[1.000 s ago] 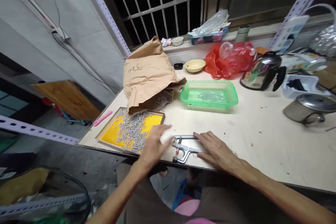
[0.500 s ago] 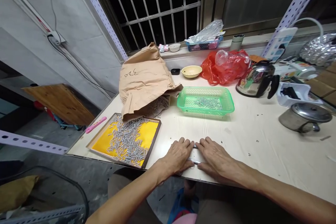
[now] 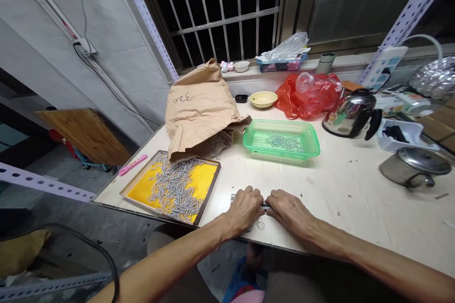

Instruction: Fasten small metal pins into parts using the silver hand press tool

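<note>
My left hand (image 3: 246, 208) rests low over the front of the table with fingers curled. Facing it, my right hand (image 3: 289, 210) is curled the same way, fingertips almost meeting. Between them shows a short stretch of a thin metal strip (image 3: 265, 206), gripped from both ends; the fingers hide most of it. A small metal piece (image 3: 232, 197) peeks out beside the left knuckles. Left of my hands, a shallow tray (image 3: 213, 177) with a yellow bottom carries many small silver screw-like pieces (image 3: 174, 187). More such pieces lie in a green plastic basket (image 3: 280, 155) beyond my hands.
A brown paper bag (image 3: 202, 104) spills similar pieces behind the tray. A pink-handled tool (image 3: 132, 164) lies at the left edge. Further back are a yellow bowl (image 3: 263, 99), a red plastic bag (image 3: 305, 97), a kettle (image 3: 350, 113) and a lidded metal pot (image 3: 414, 166).
My hands have drawn the two metal strips between them together, so one narrow line shows where a gap was. The view has shifted slightly.
</note>
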The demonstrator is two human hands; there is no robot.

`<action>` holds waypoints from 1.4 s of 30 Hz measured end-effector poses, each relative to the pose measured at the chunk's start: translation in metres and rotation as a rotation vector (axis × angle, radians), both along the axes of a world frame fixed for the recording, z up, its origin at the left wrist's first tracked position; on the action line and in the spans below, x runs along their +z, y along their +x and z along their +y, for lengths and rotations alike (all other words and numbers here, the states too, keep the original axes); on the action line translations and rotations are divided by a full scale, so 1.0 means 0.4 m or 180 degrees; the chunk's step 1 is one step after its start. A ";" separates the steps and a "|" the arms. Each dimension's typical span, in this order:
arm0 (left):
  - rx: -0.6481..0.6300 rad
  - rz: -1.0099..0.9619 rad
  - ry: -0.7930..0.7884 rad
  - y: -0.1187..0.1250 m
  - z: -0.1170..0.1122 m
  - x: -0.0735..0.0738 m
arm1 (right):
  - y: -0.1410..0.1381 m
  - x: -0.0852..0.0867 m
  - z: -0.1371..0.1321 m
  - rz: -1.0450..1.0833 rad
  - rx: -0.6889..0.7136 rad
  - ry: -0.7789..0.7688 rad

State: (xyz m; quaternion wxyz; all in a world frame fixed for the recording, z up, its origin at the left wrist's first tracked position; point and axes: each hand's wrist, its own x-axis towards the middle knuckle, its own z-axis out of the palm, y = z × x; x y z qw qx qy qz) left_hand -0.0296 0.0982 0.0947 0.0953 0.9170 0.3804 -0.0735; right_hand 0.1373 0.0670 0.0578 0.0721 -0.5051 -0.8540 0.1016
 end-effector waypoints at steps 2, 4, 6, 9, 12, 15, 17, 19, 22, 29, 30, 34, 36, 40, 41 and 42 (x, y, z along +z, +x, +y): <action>0.0101 -0.0079 0.0059 -0.005 -0.005 -0.006 | 0.010 -0.002 0.004 0.0013 0.0063 0.0208; 0.0319 -0.0312 0.0186 -0.012 -0.025 -0.026 | 0.027 0.002 0.011 0.0119 0.0104 0.0320; 0.0476 -0.0687 0.0397 -0.017 -0.061 -0.058 | 0.045 0.008 0.017 0.0311 0.0159 0.0286; 0.0467 -0.1194 0.0613 -0.011 -0.133 -0.114 | 0.063 0.008 0.021 0.0629 0.0182 0.0132; 0.0506 -0.1518 0.0619 0.011 -0.186 -0.145 | 0.069 -0.016 0.034 0.0725 0.0028 0.0239; 0.0604 -0.1648 0.0567 0.030 -0.202 -0.145 | 0.075 -0.042 0.073 0.0565 -0.0141 0.0457; 0.0620 -0.1673 0.0516 0.035 -0.201 -0.138 | 0.079 -0.045 0.106 0.0477 -0.0230 0.0485; 0.0618 -0.1715 0.0492 0.037 -0.200 -0.133 | 0.071 -0.031 0.126 0.0408 -0.0339 0.0486; 0.0650 -0.1844 0.0496 0.039 -0.201 -0.137 | 0.017 0.012 0.119 0.0347 -0.0214 0.0453; 0.0847 -0.2046 0.0369 0.037 -0.209 -0.166 | -0.183 0.064 0.090 0.0005 0.1595 0.0125; 0.0887 -0.2054 0.0358 0.038 -0.213 -0.170 | -0.197 0.058 0.095 -0.0101 0.1680 0.0157; 0.1110 -0.1939 0.0402 0.062 -0.232 -0.222 | -0.224 0.012 0.115 -0.0171 0.1858 0.0343; 0.1348 -0.1647 0.0453 0.083 -0.236 -0.269 | -0.237 -0.013 0.116 -0.0043 0.1735 0.0339; 0.1398 -0.1256 0.0350 0.094 -0.230 -0.300 | -0.261 -0.018 0.107 0.0720 0.1441 -0.0037; 0.1186 -0.1387 0.0364 0.082 -0.226 -0.280 | -0.259 -0.004 0.105 0.1024 0.1359 -0.0106; 0.0918 -0.1593 0.0421 0.061 -0.221 -0.249 | -0.250 0.016 0.106 0.1339 0.1233 -0.0115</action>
